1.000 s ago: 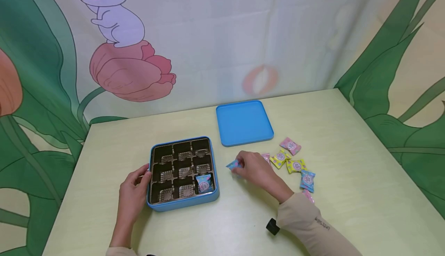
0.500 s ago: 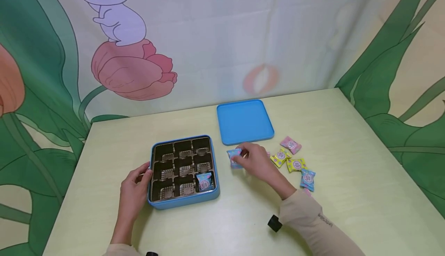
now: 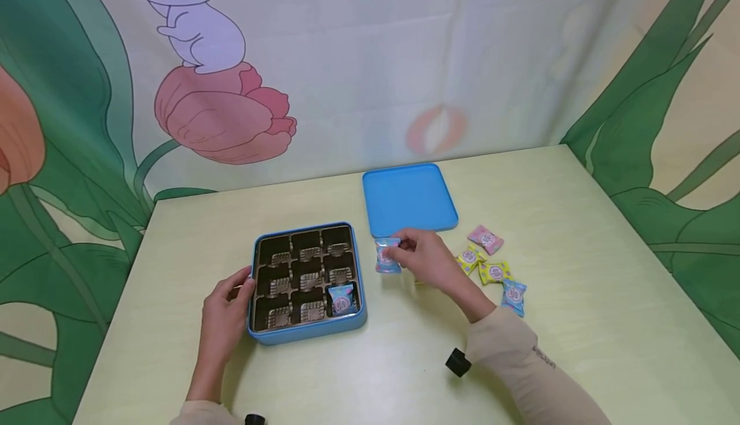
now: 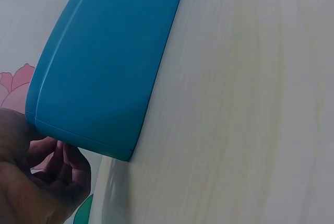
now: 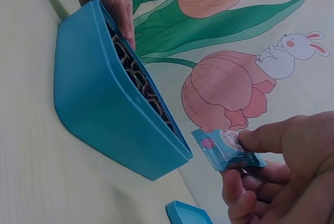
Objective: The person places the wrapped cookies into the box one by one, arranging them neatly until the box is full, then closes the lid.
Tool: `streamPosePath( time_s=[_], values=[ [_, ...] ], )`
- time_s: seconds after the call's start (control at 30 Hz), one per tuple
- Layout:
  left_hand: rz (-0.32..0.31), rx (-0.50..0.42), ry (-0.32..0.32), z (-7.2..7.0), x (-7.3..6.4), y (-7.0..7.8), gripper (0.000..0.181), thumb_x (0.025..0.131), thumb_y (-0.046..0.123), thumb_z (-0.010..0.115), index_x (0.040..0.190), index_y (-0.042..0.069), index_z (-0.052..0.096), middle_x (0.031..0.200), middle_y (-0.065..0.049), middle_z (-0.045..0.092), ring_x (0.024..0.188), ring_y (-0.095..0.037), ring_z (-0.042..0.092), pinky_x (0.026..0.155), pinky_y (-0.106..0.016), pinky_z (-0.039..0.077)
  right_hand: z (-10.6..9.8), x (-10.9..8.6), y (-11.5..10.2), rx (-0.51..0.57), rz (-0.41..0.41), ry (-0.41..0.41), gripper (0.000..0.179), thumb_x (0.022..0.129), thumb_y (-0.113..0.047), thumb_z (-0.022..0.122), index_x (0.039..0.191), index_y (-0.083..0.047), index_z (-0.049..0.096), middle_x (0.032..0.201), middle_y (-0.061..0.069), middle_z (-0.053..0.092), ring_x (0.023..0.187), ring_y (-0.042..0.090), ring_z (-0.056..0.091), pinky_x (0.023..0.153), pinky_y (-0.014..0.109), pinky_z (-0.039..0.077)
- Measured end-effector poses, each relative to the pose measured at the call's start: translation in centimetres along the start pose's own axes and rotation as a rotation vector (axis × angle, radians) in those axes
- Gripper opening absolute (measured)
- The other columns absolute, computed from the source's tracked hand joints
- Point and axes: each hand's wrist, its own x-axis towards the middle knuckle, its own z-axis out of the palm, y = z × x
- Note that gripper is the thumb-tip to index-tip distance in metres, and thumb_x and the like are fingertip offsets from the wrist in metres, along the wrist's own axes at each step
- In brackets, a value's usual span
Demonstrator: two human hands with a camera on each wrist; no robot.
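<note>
In the head view my right hand [image 3: 428, 258] pinches a blue wrapped candy [image 3: 386, 257] between thumb and fingers, raised to the right of the tin. The right wrist view shows the same candy [image 5: 225, 148] with its crimped end toward the tin. A blue square tin [image 3: 306, 334] holds a dark tray [image 3: 304, 255] with several compartments. Another blue candy [image 3: 341, 299] sits in its near right compartment. My left hand [image 3: 227, 306] rests against the tin's left side; in the left wrist view its relaxed, bent fingers [image 4: 78, 169] touch the tin's wall.
The blue lid [image 3: 410, 200] lies flat behind and right of the tin. Right of my right hand lie a pink candy [image 3: 485, 239], yellow candies [image 3: 495, 273] and a blue candy [image 3: 513, 296]. Part of another yellow piece [image 3: 419, 282] shows under the hand. A printed curtain [image 3: 347, 78] stands behind the table.
My right hand has lifted the blue candy slightly up and away in the head view, turning it so its printed face shows. The left hand and tin stay in place.
</note>
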Motion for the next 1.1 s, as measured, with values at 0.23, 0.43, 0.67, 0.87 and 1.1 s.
streamPosePath(
  time_s=[0.23,0.43,0.67,0.87,1.1],
  values=[
    [-0.005,0.002,-0.003,0.0,0.0,0.1,0.044,0.109,0.029,0.056,0.145,0.005,0.059,0.133,-0.015,0.06,0.109,-0.022,0.057,0.075,-0.009,0.042,-0.2,0.2,-0.6,0.034,-0.013,-0.025,0.025,0.099,-0.021,0.071,0.114,-0.002,0.072,0.081,0.001,0.069,0.081,0.032,0.066,0.06,0.03,0.046],
    [-0.003,0.001,0.001,0.0,0.0,0.0,0.044,0.109,0.029,0.056,0.145,0.005,0.059,0.133,-0.015,0.06,0.107,-0.021,0.056,0.075,-0.009,0.042,-0.1,0.4,-1.3,0.078,-0.043,-0.045,0.026,0.098,-0.02,0.073,0.116,0.0,0.072,0.081,0.002,0.072,0.075,0.023,0.067,0.061,0.03,0.046],
    [-0.012,-0.004,0.001,0.1,0.1,-0.1,0.044,0.109,0.029,0.056,0.146,0.005,0.059,0.132,-0.015,0.06,0.108,-0.023,0.056,0.074,-0.009,0.042,0.3,0.6,-2.4,0.085,-0.053,-0.075,0.022,0.096,-0.021,0.075,0.109,-0.002,0.072,0.084,0.013,0.072,0.072,0.018,0.062,0.063,0.029,0.047],
    [-0.011,-0.01,0.005,0.1,0.0,-0.1,0.043,0.108,0.027,0.056,0.145,0.005,0.059,0.132,-0.015,0.06,0.107,-0.021,0.056,0.075,-0.009,0.042,0.7,0.8,-3.1,0.076,-0.082,-0.086,0.019,0.096,-0.021,0.075,0.105,-0.005,0.073,0.084,0.014,0.07,0.071,0.018,0.057,0.061,0.029,0.042],
    [-0.016,-0.012,-0.001,0.1,0.1,-0.1,0.044,0.108,0.028,0.056,0.145,0.005,0.059,0.133,-0.015,0.06,0.107,-0.021,0.056,0.075,-0.009,0.042,1.2,1.0,-3.3,0.1,-0.12,-0.099,0.02,0.096,-0.019,0.074,0.107,-0.002,0.073,0.082,0.01,0.071,0.07,0.014,0.058,0.063,0.028,0.046]
  ],
)
